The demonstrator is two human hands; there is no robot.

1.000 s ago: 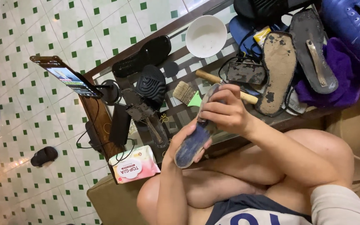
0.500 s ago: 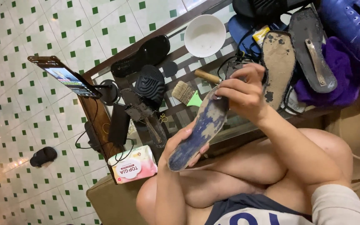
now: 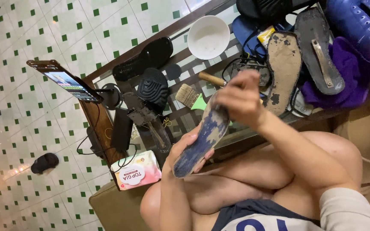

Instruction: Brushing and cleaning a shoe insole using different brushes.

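Both hands gripping worn blue insole [image 3: 202,139] by its ends, above crowded table edge [image 3: 253,137]

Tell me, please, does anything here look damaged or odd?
Yes. The blue insole, held by the left hand and right hand, is patchy and worn. The tan sole on the table also shows dark, peeling patches.

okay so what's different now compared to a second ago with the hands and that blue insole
The blue insole has turned from nearly edge-on to show its worn face and now stretches longer between the hands. The right hand moved up to its top end; the left hand keeps cupping the lower end. The brush, white bowl and phone stayed put.
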